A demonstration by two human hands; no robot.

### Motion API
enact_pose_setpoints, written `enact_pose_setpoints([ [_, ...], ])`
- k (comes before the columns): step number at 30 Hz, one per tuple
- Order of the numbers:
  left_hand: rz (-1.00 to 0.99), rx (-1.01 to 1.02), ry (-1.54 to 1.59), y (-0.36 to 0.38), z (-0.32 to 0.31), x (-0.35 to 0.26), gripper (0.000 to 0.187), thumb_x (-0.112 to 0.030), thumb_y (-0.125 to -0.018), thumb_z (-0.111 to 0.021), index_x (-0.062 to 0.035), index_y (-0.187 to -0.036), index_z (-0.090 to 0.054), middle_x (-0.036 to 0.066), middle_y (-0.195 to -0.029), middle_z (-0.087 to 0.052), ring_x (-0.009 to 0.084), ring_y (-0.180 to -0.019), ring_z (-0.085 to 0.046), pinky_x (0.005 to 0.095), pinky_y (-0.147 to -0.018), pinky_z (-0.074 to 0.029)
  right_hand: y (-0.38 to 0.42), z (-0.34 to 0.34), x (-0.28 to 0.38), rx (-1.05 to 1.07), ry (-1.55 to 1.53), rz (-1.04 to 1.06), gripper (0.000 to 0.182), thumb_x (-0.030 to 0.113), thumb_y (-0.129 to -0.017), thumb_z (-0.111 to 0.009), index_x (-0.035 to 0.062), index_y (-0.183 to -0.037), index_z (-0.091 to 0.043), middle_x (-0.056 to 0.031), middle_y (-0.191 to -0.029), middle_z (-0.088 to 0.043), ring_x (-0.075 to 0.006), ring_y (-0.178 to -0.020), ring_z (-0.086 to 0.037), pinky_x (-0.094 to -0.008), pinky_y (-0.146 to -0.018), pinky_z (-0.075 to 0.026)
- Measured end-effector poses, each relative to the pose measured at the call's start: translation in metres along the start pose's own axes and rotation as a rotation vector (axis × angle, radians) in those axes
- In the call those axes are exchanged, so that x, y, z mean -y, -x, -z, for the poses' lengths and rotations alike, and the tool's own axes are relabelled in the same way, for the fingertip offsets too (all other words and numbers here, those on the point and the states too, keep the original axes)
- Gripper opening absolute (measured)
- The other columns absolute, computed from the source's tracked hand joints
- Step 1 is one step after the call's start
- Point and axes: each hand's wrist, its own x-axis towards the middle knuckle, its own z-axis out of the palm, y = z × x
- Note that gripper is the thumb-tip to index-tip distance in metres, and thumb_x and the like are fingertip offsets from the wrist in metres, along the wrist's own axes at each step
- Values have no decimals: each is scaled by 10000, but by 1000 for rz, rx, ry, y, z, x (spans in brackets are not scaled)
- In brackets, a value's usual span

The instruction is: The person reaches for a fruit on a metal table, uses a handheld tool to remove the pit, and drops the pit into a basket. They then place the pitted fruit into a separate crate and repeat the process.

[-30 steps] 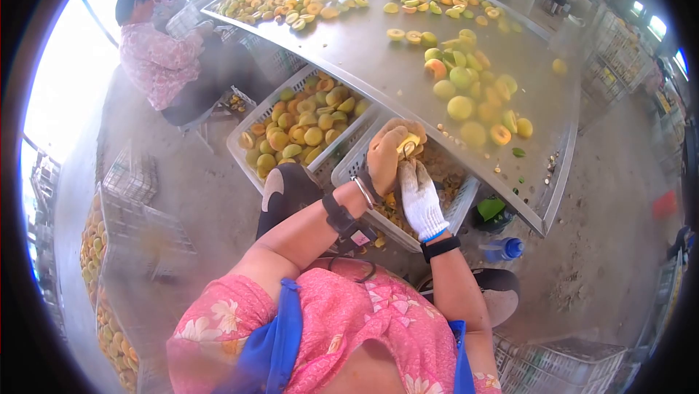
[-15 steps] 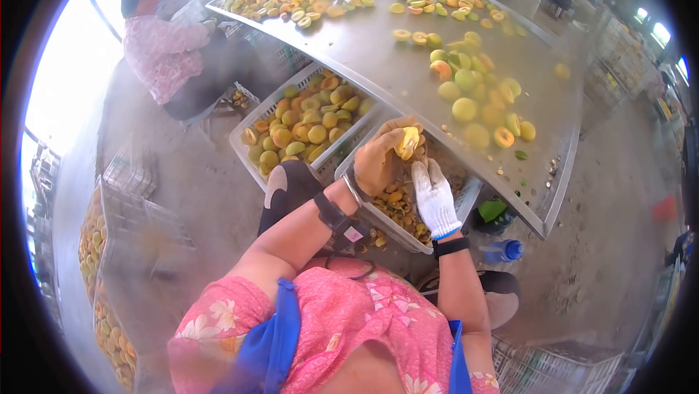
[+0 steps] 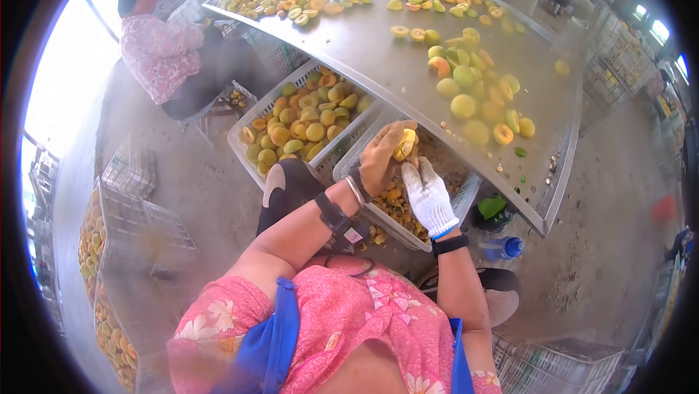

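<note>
Table (image 3: 364, 48): metal, halves (image 3: 502, 133) upon it. Crate (image 3: 467, 196) of scraps (image 3: 399, 205), below. Left hand (image 3: 381, 156): grasping fruit (image 3: 405, 145). Right hand (image 3: 429, 201): gloved, just beside fruit; grip unclear.

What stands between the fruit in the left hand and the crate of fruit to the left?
Only the left hand and the adjoining crate rims lie between the held fruit and the fruit-filled crate; nothing else visible blocks.
</note>
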Motion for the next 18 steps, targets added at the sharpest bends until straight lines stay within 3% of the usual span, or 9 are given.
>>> enact_pose_setpoints([
  [8,8,-71,-149,3,-3,1,594,-547,-1040,-464,4,-1150,-655,58,-886,-617,129,-677,-582,250,-648,-515,0,-15,-16,36,18,-40,401,342,-1022,-539,-29,-1165,-590,-294,-991,-664,-482,-970,-636,-457,-793,-502],
  [11,-4,1,-408,-5,8,-7,595,-553,-1036,-462,-4,-1044,-690,62,-854,-636,132,-669,-601,250,-621,-520,4,-16,-15,64,5,-55,442,371,-1016,-535,-38,-1176,-578,-313,-1006,-656,-503,-1004,-619,-476,-807,-506],
  [14,284,60,-709,-18,13,-27,637,-586,-1027,-447,-16,-943,-719,65,-831,-663,137,-705,-634,268,-609,-533,9,-23,-21,65,-17,-25,479,402,-1006,-544,-47,-1172,-566,-337,-1001,-645,-527,-1012,-595,-504,-800,-514],
  [17,417,125,-884,-24,8,-45,706,-640,-1016,-410,-20,-916,-734,65,-821,-686,141,-755,-654,278,-675,-544,11,-27,-19,78,-27,-41,476,398,-1007,-546,-47,-1175,-565,-333,-1002,-650,-523,-1000,-604,-503,-808,-511],
  [18,435,149,-860,-25,11,-46,744,-637,-1034,-356,0,-966,-734,75,-911,-707,144,-836,-658,284,-768,-542,9,-26,-17,67,-51,-38,482,399,-1008,-549,-50,-1182,-563,-326,-995,-655,-516,-982,-616,-501,-812,-512],
])
